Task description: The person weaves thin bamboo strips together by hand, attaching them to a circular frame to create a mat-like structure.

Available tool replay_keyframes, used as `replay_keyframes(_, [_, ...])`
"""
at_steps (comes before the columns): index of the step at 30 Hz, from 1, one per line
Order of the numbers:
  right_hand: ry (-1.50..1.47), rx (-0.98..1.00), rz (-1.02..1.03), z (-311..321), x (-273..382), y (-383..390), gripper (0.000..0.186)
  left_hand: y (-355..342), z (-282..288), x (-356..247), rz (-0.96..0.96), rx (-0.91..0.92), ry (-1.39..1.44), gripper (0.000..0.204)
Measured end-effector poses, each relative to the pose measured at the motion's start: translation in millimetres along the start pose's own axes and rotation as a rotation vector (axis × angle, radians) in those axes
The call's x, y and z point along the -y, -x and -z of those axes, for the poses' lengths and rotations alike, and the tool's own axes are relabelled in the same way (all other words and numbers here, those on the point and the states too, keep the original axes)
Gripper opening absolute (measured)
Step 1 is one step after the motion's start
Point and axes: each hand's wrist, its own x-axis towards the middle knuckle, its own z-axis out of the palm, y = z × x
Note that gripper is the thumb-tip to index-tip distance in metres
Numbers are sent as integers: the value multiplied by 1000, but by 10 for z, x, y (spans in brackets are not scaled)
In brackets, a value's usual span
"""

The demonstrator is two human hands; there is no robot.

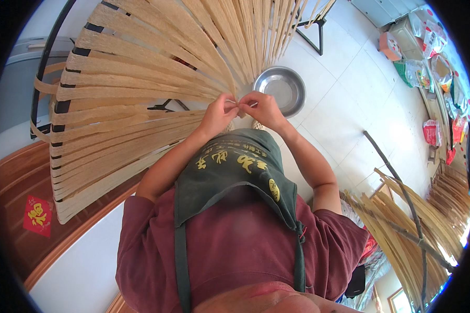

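Long, flat tan strips point(136, 78), which look like hanging tofu skin, drape side by side over a black metal rack point(51, 41) in front of me and to my left. At their lower ends, my left hand point(218, 113) and my right hand point(263, 110) meet with thumbs and fingertips pinched together. One strip point(225, 73) runs down to my fingers, and its end seems to be between them. The fingertips cover that end. Just beyond my right hand, a round steel basin point(301, 83) stands on the floor.
A white tiled floor point(344, 99) stretches to the right. Bags and packages point(418, 73) line a low shelf at the far right. More tan strips point(386, 229) hang on dark poles point(415, 219) at the lower right. A brown wooden door point(10, 182) is at the left.
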Motion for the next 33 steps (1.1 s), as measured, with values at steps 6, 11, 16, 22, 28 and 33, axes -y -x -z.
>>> replay_keyframes(6, [119,-129,20,-122,87,71,16,50,-2,-63,-119,-94,-164,19])
replay_keyframes(11, [116,-110,130,-110,96,81,14,51,72,-101,15,-64,4,17])
replay_keyframes(16, [-81,-30,-25,-91,135,98,13,78,85,-80,-113,-98,-207,15])
replay_keyframes(22, [-271,31,-151,-78,91,101,17,80,105,-176,-8,-31,-73,15])
replay_keyframes(28, [-232,-1,-117,-125,60,106,20,75,88,-159,-63,-48,-154,13])
replay_keyframes(33, [-251,48,-122,-26,192,93,20,112,112,-168,-52,-17,-111,13])
